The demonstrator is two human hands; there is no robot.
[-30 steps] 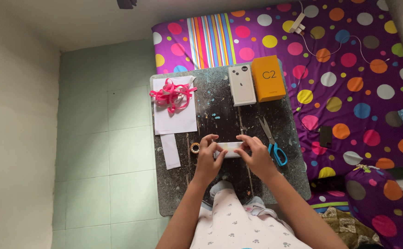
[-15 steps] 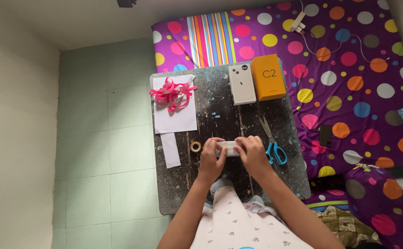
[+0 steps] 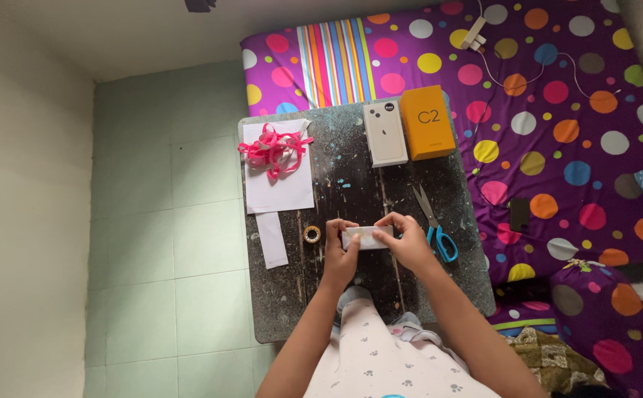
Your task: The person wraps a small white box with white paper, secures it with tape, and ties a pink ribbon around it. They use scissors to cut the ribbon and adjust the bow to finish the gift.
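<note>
Head view — dark paint-flecked board (image 3: 351, 184) laid beside a polka-dot bedsheet (image 3: 557, 110)

Left hand (image 3: 338, 250): closed on the left end of a small white wrapped box (image 3: 368, 238), fingers curled over its top edge
Right hand (image 3: 410, 242): closed on the right end of the same box, fingertips pinching the paper at the far edge
Small white wrapped box: held level, low over the near middle of the board, between both hands; whether it touches the board cannot be told

Step in hand, as judged: pressing or folding the paper around the box
Next move, as judged, calls for holding a flap flat with one hand while the other frees itself for the tape roll (image 3: 311, 234), which lies just beside the left hand

Also on the board — blue-handled scissors (image 3: 434, 225) just right of the right hand; white paper sheet (image 3: 279, 177) with a tangle of pink ribbon (image 3: 273, 151) on it; a narrow paper strip (image 3: 271, 239); a white phone box (image 3: 385, 133) and an orange box (image 3: 427, 122) side by side at the far edge
</note>
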